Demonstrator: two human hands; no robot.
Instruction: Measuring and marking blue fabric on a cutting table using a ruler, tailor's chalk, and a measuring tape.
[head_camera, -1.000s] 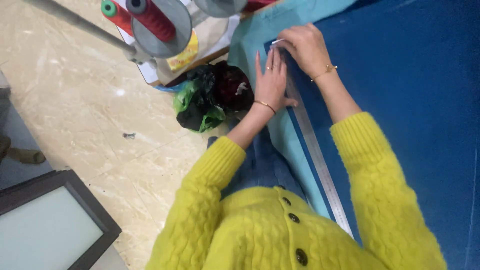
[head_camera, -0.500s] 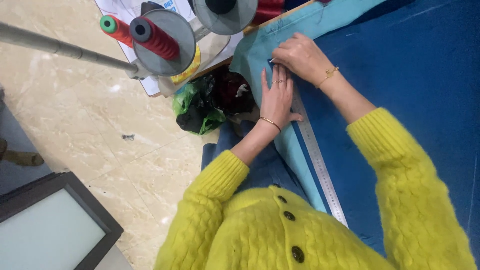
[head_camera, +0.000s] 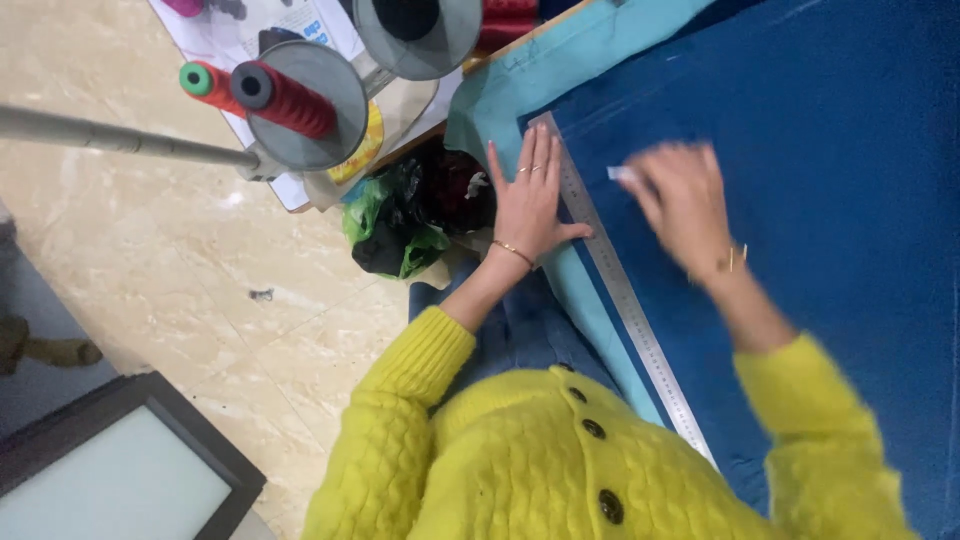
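A long metal ruler (head_camera: 625, 300) lies along the edge of dark blue fabric (head_camera: 800, 150), over a teal cloth (head_camera: 520, 90). My left hand (head_camera: 530, 195) lies flat with fingers spread, pressing on the upper part of the ruler and the teal cloth. My right hand (head_camera: 680, 200) is blurred over the blue fabric to the right of the ruler, pinching a small white piece, likely tailor's chalk (head_camera: 620, 173). Both arms wear yellow knitted sleeves.
Red (head_camera: 285, 100) and green (head_camera: 200, 80) thread spools stand on grey discs at upper left, beside a metal pole (head_camera: 120, 140). A green and black plastic bag (head_camera: 400, 225) sits on the marble floor below the table's edge. A dark framed panel (head_camera: 120, 470) is at lower left.
My right hand has moved from the ruler's top end out to the right over the blue fabric. My left hand has stayed flat on the ruler. The view has shifted.
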